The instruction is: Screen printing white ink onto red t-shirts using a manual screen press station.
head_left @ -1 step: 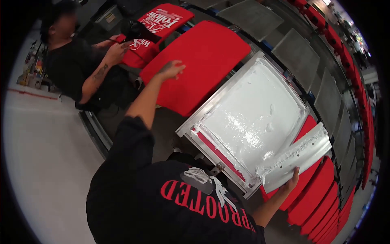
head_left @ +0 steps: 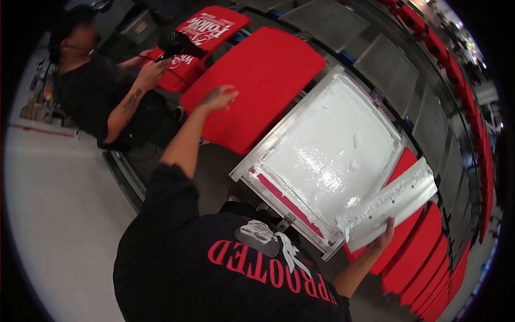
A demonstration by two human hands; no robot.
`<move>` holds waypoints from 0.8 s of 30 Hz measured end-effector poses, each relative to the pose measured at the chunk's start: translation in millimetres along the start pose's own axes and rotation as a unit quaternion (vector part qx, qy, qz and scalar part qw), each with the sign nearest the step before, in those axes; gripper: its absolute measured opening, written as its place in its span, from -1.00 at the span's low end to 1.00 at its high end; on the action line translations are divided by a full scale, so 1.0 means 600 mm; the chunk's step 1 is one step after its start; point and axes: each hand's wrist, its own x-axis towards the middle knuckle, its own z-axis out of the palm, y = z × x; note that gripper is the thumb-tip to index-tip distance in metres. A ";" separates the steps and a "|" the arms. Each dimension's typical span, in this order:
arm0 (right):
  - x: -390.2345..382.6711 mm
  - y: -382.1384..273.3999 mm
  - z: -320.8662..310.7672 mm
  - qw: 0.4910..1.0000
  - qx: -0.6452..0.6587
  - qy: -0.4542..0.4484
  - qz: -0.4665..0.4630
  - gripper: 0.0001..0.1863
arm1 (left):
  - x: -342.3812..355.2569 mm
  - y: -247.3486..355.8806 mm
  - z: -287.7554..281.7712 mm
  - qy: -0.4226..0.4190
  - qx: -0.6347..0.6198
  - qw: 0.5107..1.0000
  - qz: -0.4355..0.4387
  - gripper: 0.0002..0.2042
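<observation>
My right hand [head_left: 384,239] grips the lower edge of a wide metal squeegee [head_left: 399,206], its upper side thickly smeared with white ink. The squeegee is held tilted over the near right corner of a metal-framed printing screen [head_left: 284,127]. A glossy layer of white ink [head_left: 327,142] covers most of the screen, with ridges along its edges. My left hand [head_left: 220,99] hovers over or lightly touches a plain red shirt [head_left: 268,75] spread flat left of the screen; I cannot tell which. It holds nothing, and its fingers are loosely apart.
At the far left a person [head_left: 86,80] holds a black heat gun or dryer [head_left: 174,44] over a red shirt with white print [head_left: 206,27]. Several red shirts [head_left: 424,252] hang on boards at the right. Bare grey platens [head_left: 386,64] stand beyond the screen.
My left hand has shifted slightly left and down over the shirt. The person's black device has moved a little and shows more plainly. My right hand and the squeegee have hardly moved.
</observation>
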 end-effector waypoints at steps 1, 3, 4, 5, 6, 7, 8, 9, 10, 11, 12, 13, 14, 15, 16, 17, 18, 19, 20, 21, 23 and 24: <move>-0.009 0.000 0.013 1.000 0.001 0.016 -0.006 -0.37 | -0.036 -0.020 0.012 0.029 0.009 0.999 0.014 -0.55; -0.021 -0.001 0.043 0.997 0.043 0.051 -0.039 -0.42 | -0.112 -0.037 0.005 -0.113 0.120 0.985 -0.041 -0.64; -0.026 -0.002 0.051 0.997 0.048 0.041 -0.039 -0.42 | -0.165 -0.060 0.001 -0.196 0.056 0.976 -0.076 -0.58; -0.025 0.002 0.040 0.997 0.051 0.048 -0.043 -0.42 | -0.222 -0.075 0.017 -0.203 -0.073 0.960 -0.176 -0.54; -0.018 0.008 0.028 0.996 0.070 0.034 -0.032 -0.42 | -0.274 -0.120 0.018 -0.234 -0.133 0.942 -0.198 -0.52; -0.011 0.015 0.024 0.996 0.089 0.015 -0.018 -0.42 | -0.331 -0.188 0.029 -0.254 -0.275 0.899 -0.228 -0.52; -0.012 0.016 0.028 0.996 0.091 0.013 -0.015 -0.42 | -0.390 -0.229 0.046 -0.225 -0.372 0.854 -0.285 -0.50; -0.015 0.011 0.042 0.997 0.078 0.013 -0.024 -0.44 | -0.452 -0.288 0.079 -0.156 -0.449 0.815 -0.332 -0.53; -0.012 0.009 0.054 0.997 0.065 0.012 -0.036 -0.45 | -0.518 -0.342 0.115 -0.089 -0.288 0.864 -0.403 -0.57; -0.010 0.015 0.058 0.997 0.061 0.009 -0.041 -0.45 | -0.636 -0.351 0.119 -0.149 0.035 0.979 -0.138 -0.58; -0.003 0.022 0.058 0.998 0.049 0.015 -0.035 -0.45 | -0.722 -0.333 0.106 -0.174 0.356 0.906 0.150 -0.58; 0.001 0.021 0.061 0.999 0.038 0.021 -0.027 -0.46 | -0.732 -0.354 0.103 -0.169 0.358 0.906 0.149 -0.58; 0.005 0.021 0.069 0.999 0.038 0.012 -0.029 -0.46 | -0.731 -0.367 0.139 -0.159 0.347 0.911 0.153 -0.59; 0.006 0.021 0.079 0.998 0.046 -0.021 -0.023 -0.46 | -0.690 -0.325 0.252 -0.150 0.336 0.917 0.157 -0.59; 0.003 0.018 0.089 0.997 0.052 -0.052 -0.017 -0.46 | -0.685 -0.336 0.282 -0.143 0.323 0.921 0.162 -0.59; 0.002 0.017 0.094 0.997 0.050 -0.057 -0.019 -0.46 | -0.682 -0.348 0.304 -0.137 0.311 0.925 0.167 -0.59; 0.002 0.017 0.100 0.998 0.047 -0.047 -0.024 -0.47 | -0.681 -0.362 0.312 -0.130 0.298 0.930 0.173 -0.60; 0.000 0.015 0.104 0.998 0.042 -0.037 -0.031 -0.48 | -0.684 -0.386 0.320 -0.124 0.284 0.934 0.179 -0.60; -0.004 0.013 0.115 0.998 0.037 -0.041 -0.034 -0.48 | -0.686 -0.414 0.322 -0.117 0.269 0.938 0.186 -0.60; -0.010 0.012 0.127 0.998 0.045 -0.034 -0.041 -0.49 | -0.687 -0.442 0.321 -0.111 0.254 0.941 0.193 -0.60; -0.016 0.008 0.145 0.997 0.048 -0.032 -0.055 -0.49 | -0.678 -0.515 0.302 -0.097 0.223 0.947 0.210 -0.61; -0.019 0.006 0.143 0.997 0.043 -0.044 -0.051 -0.49 | -0.691 -0.548 0.294 -0.093 0.209 0.949 0.218 -0.61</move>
